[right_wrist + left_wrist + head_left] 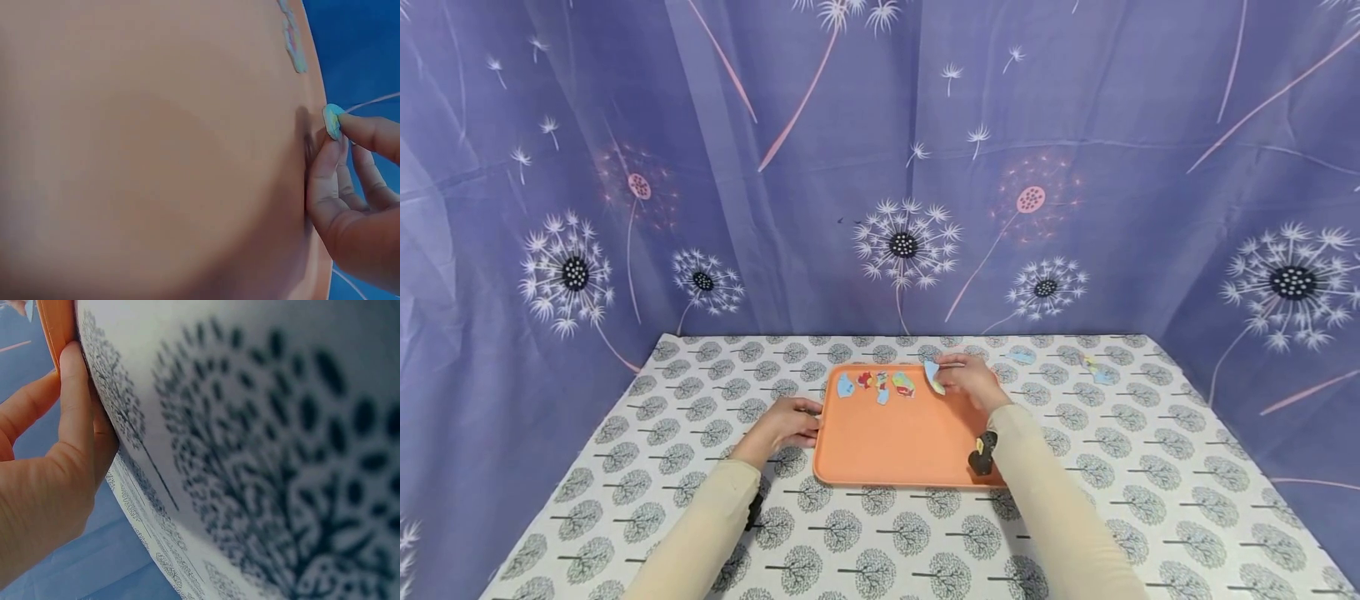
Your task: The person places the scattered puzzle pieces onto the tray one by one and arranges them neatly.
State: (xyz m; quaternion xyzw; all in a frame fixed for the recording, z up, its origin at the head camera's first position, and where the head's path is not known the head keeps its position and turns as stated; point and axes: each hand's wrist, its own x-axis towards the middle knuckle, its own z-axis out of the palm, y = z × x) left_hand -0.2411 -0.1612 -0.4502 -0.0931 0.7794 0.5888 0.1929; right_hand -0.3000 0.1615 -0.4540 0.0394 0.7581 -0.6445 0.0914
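Note:
My right hand (973, 379) pinches a light-blue puzzle piece (933, 377) between thumb and fingers, over the far right part of the orange tray (895, 442). The right wrist view shows this piece (332, 121) edge-on at the fingertips. Along the tray's far edge lie several flat printed pieces: a blue one (846, 386), a red one (865, 381), a multicoloured one (882, 388) and a green-and-red one (903, 384). At the tray's left side, my left hand (786, 425) touches the rim with its fingertips, the fingers (75, 400) fairly straight.
Beyond the tray to the right, a light-blue piece (1021, 357) and a yellow-and-blue piece (1098, 372) lie on the tree-patterned tablecloth (1150, 467). A purple dandelion-print curtain (805, 208) hangs behind the table and along its sides.

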